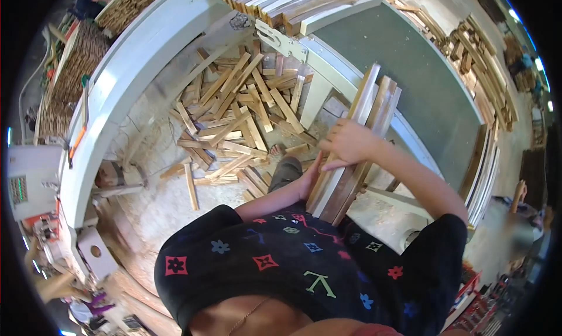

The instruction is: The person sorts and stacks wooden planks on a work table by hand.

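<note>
A bundle of wooden strips (345, 186) is held at a slant in front of my body, its near end close to my shirt and its far end over the edge of the grey-green machine table. My right hand (351, 142) lies across the top of the bundle, fingers wrapped over the strips. Against the bundle's left side is my left hand (309, 179), gripping low, with some of its fingers hidden by the wood.
Loose wooden pieces (234, 110) lie heaped on the floor to the left. Stacked strips (298, 5) line the far edge of the machine table (398, 49). A pale curved machine frame (126, 49) stands at left. Another person (518, 230) is at the right edge.
</note>
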`<state>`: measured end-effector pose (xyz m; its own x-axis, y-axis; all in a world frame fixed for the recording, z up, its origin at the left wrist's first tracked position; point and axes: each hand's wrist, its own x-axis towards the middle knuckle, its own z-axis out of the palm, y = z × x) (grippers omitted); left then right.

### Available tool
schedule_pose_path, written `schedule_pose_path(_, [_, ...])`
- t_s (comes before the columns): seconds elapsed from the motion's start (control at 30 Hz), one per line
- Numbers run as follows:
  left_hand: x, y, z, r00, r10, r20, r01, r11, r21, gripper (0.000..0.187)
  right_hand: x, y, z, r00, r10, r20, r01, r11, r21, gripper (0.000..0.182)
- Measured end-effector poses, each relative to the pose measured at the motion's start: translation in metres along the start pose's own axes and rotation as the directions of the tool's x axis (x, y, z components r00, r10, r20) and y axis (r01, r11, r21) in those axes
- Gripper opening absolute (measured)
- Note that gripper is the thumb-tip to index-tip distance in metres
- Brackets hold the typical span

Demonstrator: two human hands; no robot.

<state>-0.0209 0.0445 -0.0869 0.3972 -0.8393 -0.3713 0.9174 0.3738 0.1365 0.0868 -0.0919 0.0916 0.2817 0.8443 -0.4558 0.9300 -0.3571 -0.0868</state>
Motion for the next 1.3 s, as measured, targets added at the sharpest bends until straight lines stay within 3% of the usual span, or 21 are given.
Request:
schedule_pose_path(0.03, [-0.002, -0.003, 0.011, 0.996, 0.086, -0.038, -0.076, 0.977, 0.197, 0.106, -0.006, 0.000, -0.001, 0.992, 0.067, -0.109, -0.067, 0.998, 0.005, 0.058])
schedule_pose_path(0.07, [-0.001, -0.006, 0.014, 0.999, 0.051, 0.013, -0.052, 0.992, 0.114, 0.104, -0.012, -0.004, -0.003, 0.911, 0.234, -0.339, -0.245, 0.969, 0.012, 0.059])
schedule_pose_path(0.13, [0.001, -0.012, 0.017, 0.993, -0.019, 0.115, 0.024, 0.999, -0.046, 0.102, -0.026, -0.011, -0.009, 0.548, 0.447, -0.707, -0.545, 0.832, 0.104, 0.060])
schedule_pose_path(0.23, [0.003, -0.009, 0.019, 0.983, -0.071, 0.171, 0.056, 0.994, 0.089, 0.100, -0.048, -0.023, -0.011, 0.031, 0.823, -0.567, -0.768, 0.382, 0.513, 0.057])
schedule_pose_path(0.33, [0.015, 0.003, 0.031, 0.942, -0.015, 0.336, -0.045, 0.985, 0.167, 0.099, -0.057, -0.020, 0.024, -0.233, 0.942, -0.242, -0.641, 0.039, 0.767, 0.051])
schedule_pose_path(0.37, [0.020, 0.006, 0.029, 0.938, -0.044, 0.343, -0.003, 0.991, 0.135, 0.099, -0.058, -0.016, 0.025, -0.199, 0.980, 0.009, -0.562, -0.121, 0.818, 0.049])
schedule_pose_path(0.47, [0.010, 0.017, 0.044, 0.994, -0.102, 0.023, 0.097, 0.980, 0.176, 0.097, -0.040, -0.008, 0.054, -0.230, 0.970, -0.075, -0.552, -0.067, 0.831, 0.055])
schedule_pose_path(0.5, [0.006, 0.020, 0.048, 0.993, -0.115, 0.000, 0.114, 0.982, 0.149, 0.096, -0.047, -0.006, 0.048, -0.116, 0.989, 0.091, -0.541, -0.140, 0.830, 0.068])
schedule_pose_path(0.6, [0.002, 0.029, 0.048, 0.991, -0.121, -0.057, 0.127, 0.984, 0.123, 0.094, -0.032, -0.036, 0.027, -0.096, 0.985, -0.140, -0.570, 0.061, 0.820, 0.085])
schedule_pose_path(0.63, [0.001, 0.031, 0.050, 0.990, -0.134, -0.052, 0.139, 0.986, 0.096, 0.093, -0.019, -0.042, 0.024, -0.045, 0.991, -0.127, -0.677, 0.064, 0.734, 0.100])
schedule_pose_path(0.7, [0.005, 0.042, 0.056, 0.990, -0.139, -0.017, 0.140, 0.989, 0.049, 0.090, -0.001, -0.032, 0.030, -0.100, 0.978, -0.181, -0.701, 0.060, 0.710, 0.098])
schedule_pose_path(0.8, [0.029, 0.080, 0.045, 0.995, -0.002, -0.099, 0.010, 0.996, 0.083, 0.086, 0.017, 0.026, 0.021, -0.131, 0.960, -0.249, -0.710, 0.085, 0.699, 0.094])
schedule_pose_path(0.9, [0.025, 0.100, 0.056, 0.991, 0.130, -0.001, -0.127, 0.964, -0.235, 0.083, 0.038, 0.125, -0.017, -0.112, 0.980, -0.163, -0.710, 0.035, 0.703, 0.093])
schedule_pose_path(0.93, [0.024, 0.102, 0.030, 0.986, 0.108, 0.126, -0.090, 0.987, -0.135, 0.084, 0.045, 0.163, -0.030, -0.152, 0.984, -0.097, -0.682, -0.034, 0.730, 0.094])
schedule_pose_path(0.97, [0.013, 0.104, 0.020, 0.987, 0.113, 0.112, -0.111, 0.993, -0.026, 0.085, 0.050, 0.201, -0.043, -0.169, 0.985, 0.034, -0.646, -0.136, 0.751, 0.096])
schedule_pose_path(1.03, [-0.023, 0.106, -0.007, 0.983, 0.161, -0.091, -0.128, 0.948, 0.293, 0.080, 0.069, 0.257, -0.066, -0.336, 0.934, 0.123, -0.544, -0.298, 0.785, 0.100])
schedule_pose_path(1.1, [-0.059, 0.103, -0.060, 0.905, 0.272, -0.327, -0.148, 0.922, 0.357, 0.075, 0.072, 0.287, -0.088, -0.345, 0.920, 0.186, -0.333, -0.305, 0.892, 0.105])
schedule_pose_path(1.17, [-0.101, 0.095, -0.141, 0.857, 0.331, -0.396, -0.225, 0.930, 0.290, 0.068, 0.069, 0.302, -0.077, -0.273, 0.958, 0.088, -0.137, -0.130, 0.982, 0.105])
schedule_pose_path(1.2, [-0.127, 0.090, -0.181, 0.776, 0.354, -0.521, -0.212, 0.926, 0.314, 0.069, 0.063, 0.305, -0.055, -0.265, 0.963, 0.051, -0.041, -0.064, 0.997, 0.104])
schedule_pose_path(1.23, [-0.148, 0.081, -0.216, 0.686, 0.372, -0.626, -0.194, 0.922, 0.336, 0.070, 0.069, 0.318, -0.005, -0.362, 0.921, -0.142, 0.104, 0.192, 0.976, 0.087])
schedule_pose_path(1.3, [-0.185, 0.067, -0.274, 0.418, 0.334, -0.845, -0.107, 0.942, 0.320, 0.074, 0.037, 0.259, 0.035, -0.281, 0.938, -0.205, 0.271, 0.282, 0.920, 0.071])
